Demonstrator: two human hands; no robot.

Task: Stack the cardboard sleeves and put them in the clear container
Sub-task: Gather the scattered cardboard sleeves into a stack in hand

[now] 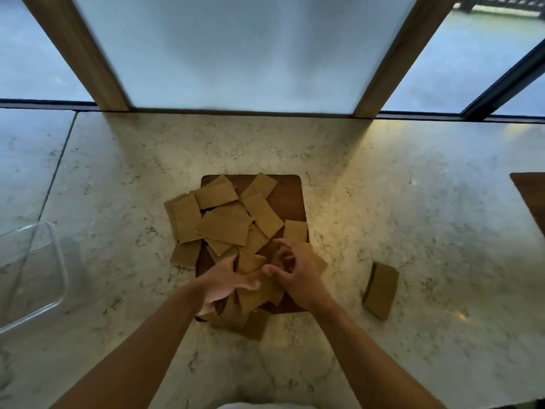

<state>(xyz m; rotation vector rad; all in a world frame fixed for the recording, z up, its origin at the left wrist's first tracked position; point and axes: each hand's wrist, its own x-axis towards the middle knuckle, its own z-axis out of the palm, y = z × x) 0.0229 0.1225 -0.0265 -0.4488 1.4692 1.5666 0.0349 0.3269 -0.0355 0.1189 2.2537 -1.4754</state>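
Several flat brown cardboard sleeves [224,228] lie scattered in a loose pile on a dark wooden board [290,196] in the middle of the marble counter. A small neat stack of sleeves [381,290] rests apart on the counter to the right. The clear container [32,273] stands at the left edge, with nothing visible in it. My left hand [225,284] grips a sleeve [249,262] at the near end of the pile. My right hand [295,271] is right beside it, fingers curled over the sleeves; whether it holds one is unclear.
A frosted window with wooden frames rises behind the counter. A second dark wooden board [530,196] pokes in at the right edge. Bare marble lies between the pile and the container.
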